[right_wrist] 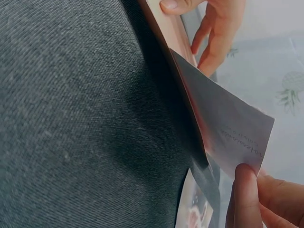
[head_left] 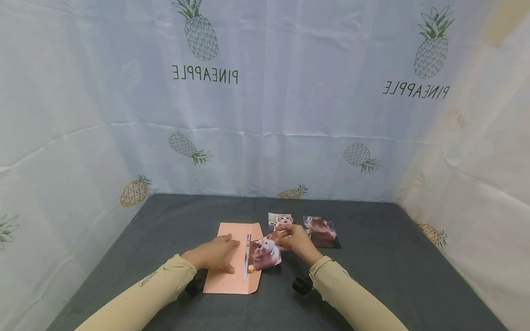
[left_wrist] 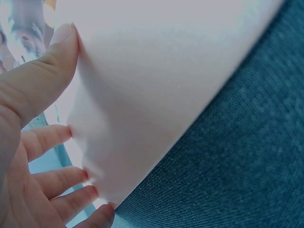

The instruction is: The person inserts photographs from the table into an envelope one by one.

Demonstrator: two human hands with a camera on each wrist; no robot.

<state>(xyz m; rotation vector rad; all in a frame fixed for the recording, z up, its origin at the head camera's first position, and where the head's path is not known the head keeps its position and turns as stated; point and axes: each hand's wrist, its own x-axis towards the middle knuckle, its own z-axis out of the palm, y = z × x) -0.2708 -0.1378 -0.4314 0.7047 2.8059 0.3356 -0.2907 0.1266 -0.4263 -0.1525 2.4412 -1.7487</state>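
A pink paper envelope (head_left: 223, 282) lies on the dark table, its flap side toward the right. My left hand (head_left: 214, 253) rests on it with thumb and fingers spread; in the left wrist view the fingertips press on the pale paper (left_wrist: 156, 85). Between right thumb and fingers, my right hand (head_left: 301, 241) pinches a corner of a photo card (head_left: 266, 255) showing a white and brown hamster. That card slants over the flap, its left end at the envelope's opening. Its white back (right_wrist: 228, 118) bears handwriting. Edges of other cards (head_left: 246, 257) show in the opening.
Behind the right hand lies a kitten photo (head_left: 284, 219), partly covered by the fingers. A darker photo (head_left: 325, 233) lies to its right. A white curtain (head_left: 265, 101) printed with pineapples surrounds the dark-covered table (head_left: 393, 257) at back and sides.
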